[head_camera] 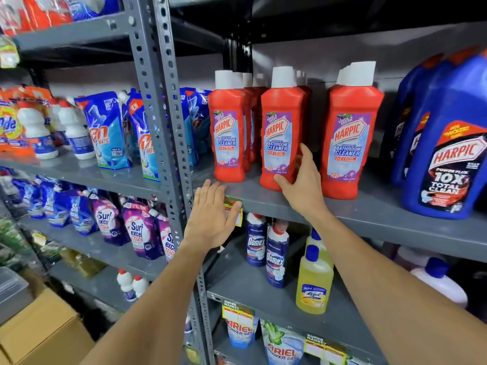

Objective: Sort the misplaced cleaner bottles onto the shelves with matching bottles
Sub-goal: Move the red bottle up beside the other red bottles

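Observation:
Three rows of red Harpic bathroom cleaner bottles stand on the upper grey shelf (342, 209). My right hand (300, 180) grips the base of the middle front red bottle (282, 133), thumb on its lower front and fingers round its right side. Red bottles stand to its left (228, 133) and right (350, 143). My left hand (213, 214) hovers flat with fingers apart at the shelf's front edge, holding nothing. On the shelf below stand two blue Domex bottles (276, 256) and yellow Lizol bottles (315, 283).
Large blue Harpic jugs (448, 154) fill the upper shelf's right end. A perforated grey upright (160, 101) divides the racks; detergent pouches (105, 133) and white bottles sit to the left. A cardboard box (39, 333) lies at the bottom left. Ariel pouches (282, 349) hang lowest.

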The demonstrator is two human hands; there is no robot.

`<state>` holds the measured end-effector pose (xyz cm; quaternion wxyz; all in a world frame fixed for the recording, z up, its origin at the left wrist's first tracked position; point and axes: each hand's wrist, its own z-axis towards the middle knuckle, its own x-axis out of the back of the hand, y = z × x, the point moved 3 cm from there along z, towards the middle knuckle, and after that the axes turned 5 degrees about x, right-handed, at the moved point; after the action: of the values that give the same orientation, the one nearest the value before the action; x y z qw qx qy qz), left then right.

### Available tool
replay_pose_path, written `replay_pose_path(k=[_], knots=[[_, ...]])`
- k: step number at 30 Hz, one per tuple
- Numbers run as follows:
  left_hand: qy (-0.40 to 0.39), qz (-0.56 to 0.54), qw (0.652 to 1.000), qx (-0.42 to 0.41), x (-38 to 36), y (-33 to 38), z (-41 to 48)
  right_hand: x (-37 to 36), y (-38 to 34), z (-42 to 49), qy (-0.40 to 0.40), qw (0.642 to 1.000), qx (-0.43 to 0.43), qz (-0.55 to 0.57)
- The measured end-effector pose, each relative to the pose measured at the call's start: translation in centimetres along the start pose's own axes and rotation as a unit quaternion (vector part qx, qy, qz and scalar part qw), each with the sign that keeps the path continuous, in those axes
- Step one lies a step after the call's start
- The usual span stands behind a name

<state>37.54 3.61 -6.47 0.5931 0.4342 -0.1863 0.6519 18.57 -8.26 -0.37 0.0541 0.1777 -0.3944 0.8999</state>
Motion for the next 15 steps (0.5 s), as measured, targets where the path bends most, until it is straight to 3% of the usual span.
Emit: replay_pose_path(k=[15], knots=[[0.003,-0.002,1.000,0.000,-0.19,-0.08,-0.06,0.13,-0.82,-0.75,0.036,0.999,0.031,-0.005]])
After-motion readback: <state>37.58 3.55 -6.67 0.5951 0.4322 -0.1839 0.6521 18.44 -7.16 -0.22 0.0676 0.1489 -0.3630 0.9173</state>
